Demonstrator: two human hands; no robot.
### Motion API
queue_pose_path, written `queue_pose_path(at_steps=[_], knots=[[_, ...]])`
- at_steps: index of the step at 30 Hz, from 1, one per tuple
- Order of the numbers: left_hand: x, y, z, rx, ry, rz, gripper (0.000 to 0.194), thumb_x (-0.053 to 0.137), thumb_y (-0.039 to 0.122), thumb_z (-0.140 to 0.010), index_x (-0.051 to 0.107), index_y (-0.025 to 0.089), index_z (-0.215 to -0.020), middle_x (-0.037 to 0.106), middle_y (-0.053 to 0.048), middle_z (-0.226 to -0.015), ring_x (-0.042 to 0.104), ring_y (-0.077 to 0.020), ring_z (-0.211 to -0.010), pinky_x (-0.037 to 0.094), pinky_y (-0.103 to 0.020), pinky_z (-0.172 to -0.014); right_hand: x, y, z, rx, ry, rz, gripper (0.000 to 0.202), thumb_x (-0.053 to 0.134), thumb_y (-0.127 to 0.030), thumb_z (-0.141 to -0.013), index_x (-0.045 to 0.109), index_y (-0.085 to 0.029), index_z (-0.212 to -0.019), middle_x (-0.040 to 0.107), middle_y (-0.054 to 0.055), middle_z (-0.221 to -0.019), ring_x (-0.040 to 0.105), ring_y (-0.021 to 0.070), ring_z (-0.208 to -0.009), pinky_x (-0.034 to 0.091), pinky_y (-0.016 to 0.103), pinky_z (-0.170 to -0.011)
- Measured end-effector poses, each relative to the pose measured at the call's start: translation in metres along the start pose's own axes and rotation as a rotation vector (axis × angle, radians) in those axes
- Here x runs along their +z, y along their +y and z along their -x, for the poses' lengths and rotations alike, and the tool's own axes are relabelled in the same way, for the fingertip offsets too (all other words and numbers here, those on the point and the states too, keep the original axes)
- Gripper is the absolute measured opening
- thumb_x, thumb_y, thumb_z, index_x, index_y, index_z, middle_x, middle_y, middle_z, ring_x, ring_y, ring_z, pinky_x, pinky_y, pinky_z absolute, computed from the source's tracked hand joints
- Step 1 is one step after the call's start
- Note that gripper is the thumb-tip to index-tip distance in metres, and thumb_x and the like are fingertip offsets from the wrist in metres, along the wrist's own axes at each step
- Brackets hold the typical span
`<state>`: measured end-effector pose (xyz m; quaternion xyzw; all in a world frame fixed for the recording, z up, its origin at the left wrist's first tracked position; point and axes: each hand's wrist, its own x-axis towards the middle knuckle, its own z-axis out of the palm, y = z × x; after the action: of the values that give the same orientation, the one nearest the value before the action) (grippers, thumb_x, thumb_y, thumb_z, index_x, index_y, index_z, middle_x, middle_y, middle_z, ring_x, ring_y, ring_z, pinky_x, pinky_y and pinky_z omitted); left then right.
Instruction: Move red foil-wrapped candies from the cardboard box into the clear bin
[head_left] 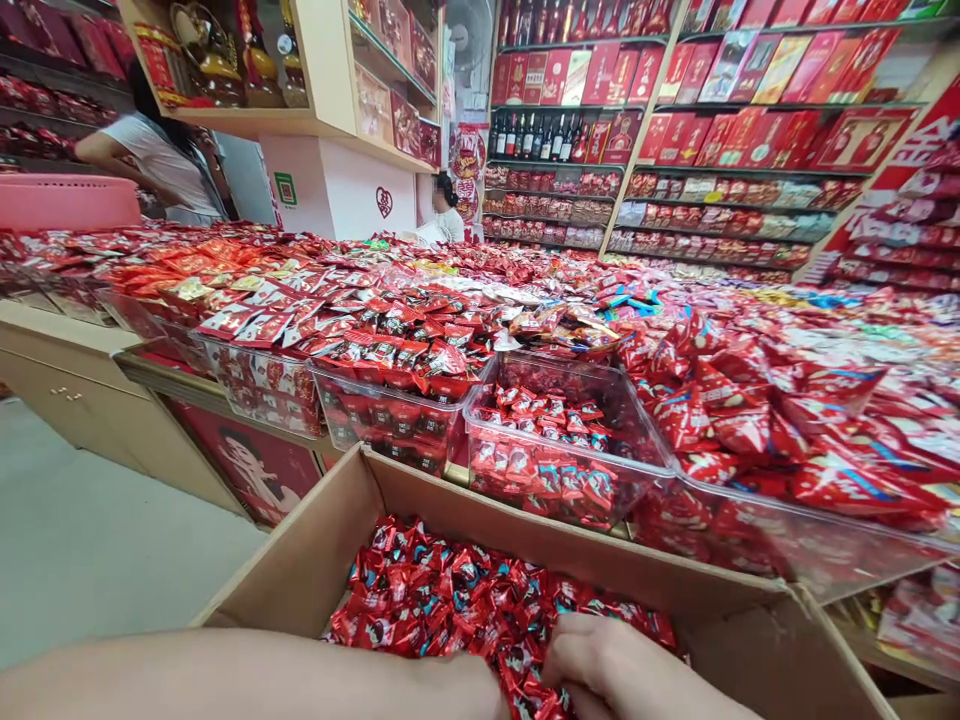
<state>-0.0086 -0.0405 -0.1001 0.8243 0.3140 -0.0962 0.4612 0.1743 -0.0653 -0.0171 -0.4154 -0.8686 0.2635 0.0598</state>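
Note:
A brown cardboard box [450, 510] stands open below me, holding a heap of red-wrapped candies [442, 590] with small blue patches. My left hand [476, 685] reaches across from the left at the bottom edge, its back over the candies; its fingers are hidden. On the right, my right hand [600, 655] dips into the heap, fingers bent down and curled against red candies beside the left hand. Just beyond the box sits a clear plastic bin [570, 460], partly filled with similar small red candies, lower than its neighbours.
Bins of red packets [397, 420] line the counter to the left; larger red pouches [750, 410] pile up at right. A pink basket [67, 200] is at far left. One person [165, 150] stands behind the counter, another [448, 210] farther back. Shelves [570, 105] hold bottles and boxes.

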Motion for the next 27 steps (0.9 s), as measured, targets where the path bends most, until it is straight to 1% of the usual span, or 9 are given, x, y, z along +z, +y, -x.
queue_pose_path(at_steps=[2,3,5,8,10,15,18,21,27], knots=[[-0.02,0.013,0.004,-0.071,0.126,0.07,0.005,0.057,0.02,-0.051,0.052,0.02,-0.051,0.035,0.005,-0.041,0.034,-0.0103,-0.045,0.031,-0.023,-0.048,0.01,0.017,0.001,0.151,0.072,-0.128,0.024,0.045,-0.005,-0.066,0.06,-0.018,-0.079,0.058,0.003,-0.077,0.053,0.0152,-0.071,0.041,0.024,-0.064],[-0.03,0.02,0.004,-0.088,0.172,0.093,0.007,0.056,0.026,-0.055,0.055,0.02,-0.059,0.039,0.004,-0.046,0.036,-0.0105,-0.048,0.032,-0.023,-0.051,0.009,0.023,0.002,0.219,0.102,-0.229,0.019,0.048,-0.01,-0.068,0.059,-0.017,-0.082,0.058,0.003,-0.076,0.053,0.0154,-0.07,0.041,0.025,-0.064],[-0.047,0.031,0.005,-0.104,0.245,0.163,0.023,0.051,0.038,-0.063,0.057,0.019,-0.074,0.049,0.003,-0.061,0.042,-0.0116,-0.058,0.034,-0.023,-0.055,0.004,0.028,0.003,0.301,0.109,-0.521,0.019,0.051,-0.023,-0.073,0.054,-0.016,-0.091,0.056,0.003,-0.076,0.052,0.0142,-0.065,0.043,0.025,-0.059],[-0.062,0.04,0.005,-0.097,0.285,0.271,0.033,0.049,0.043,-0.066,0.054,0.015,-0.084,0.053,0.001,-0.076,0.045,-0.012,-0.068,0.036,-0.022,-0.06,-0.005,0.026,0.001,0.303,0.076,-0.932,0.026,0.051,-0.036,-0.075,0.05,-0.015,-0.089,0.052,0.001,-0.071,0.05,0.0112,-0.06,0.042,0.022,-0.052],[-0.064,0.042,0.006,-0.082,0.287,0.357,0.033,0.05,0.042,-0.066,0.052,0.013,-0.083,0.053,0.0,-0.074,0.045,-0.0105,-0.065,0.036,-0.021,-0.06,-0.007,0.02,-0.001,0.288,0.111,-1.065,0.025,0.053,-0.037,-0.074,0.048,-0.014,-0.083,0.05,-0.001,-0.067,0.049,0.0103,-0.059,0.041,0.021,-0.051],[-0.062,0.045,0.01,-0.039,0.267,0.729,0.029,0.058,0.036,-0.062,0.051,0.012,-0.077,0.051,0.002,-0.063,0.043,-0.0071,-0.056,0.035,-0.022,-0.057,-0.005,0.011,-0.003,0.321,0.215,-1.194,0.024,0.058,-0.035,-0.071,0.048,-0.014,-0.077,0.051,-0.002,-0.063,0.048,0.0084,-0.055,0.039,0.019,-0.049],[-0.065,0.046,0.011,-0.042,0.299,0.812,0.027,0.06,0.031,-0.061,0.051,0.012,-0.078,0.051,0.002,-0.063,0.043,-0.0061,-0.055,0.035,-0.022,-0.056,-0.006,0.011,-0.001,0.291,0.283,-1.24,0.022,0.062,-0.027,-0.068,0.049,-0.015,-0.082,0.053,-0.001,-0.065,0.049,0.0089,-0.059,0.04,0.02,-0.052],[-0.068,0.047,0.011,-0.063,0.284,0.903,0.027,0.06,0.029,-0.061,0.05,0.012,-0.08,0.051,0.002,-0.065,0.044,-0.0065,-0.057,0.036,-0.022,-0.056,-0.007,0.012,0.0,0.29,0.34,-1.279,0.025,0.062,-0.021,-0.067,0.047,-0.017,-0.088,0.055,-0.001,-0.067,0.052,0.0097,-0.061,0.041,0.022,-0.057],[-0.068,0.052,0.015,-0.05,0.279,0.903,0.028,0.062,0.029,-0.06,0.051,0.011,-0.079,0.052,0.001,-0.066,0.044,-0.0066,-0.057,0.035,-0.022,-0.056,-0.006,0.009,0.002,0.322,0.344,-1.367,0.022,0.058,-0.016,-0.067,0.049,-0.018,-0.087,0.058,0.001,-0.074,0.054,0.0118,-0.067,0.041,0.026,-0.065]])
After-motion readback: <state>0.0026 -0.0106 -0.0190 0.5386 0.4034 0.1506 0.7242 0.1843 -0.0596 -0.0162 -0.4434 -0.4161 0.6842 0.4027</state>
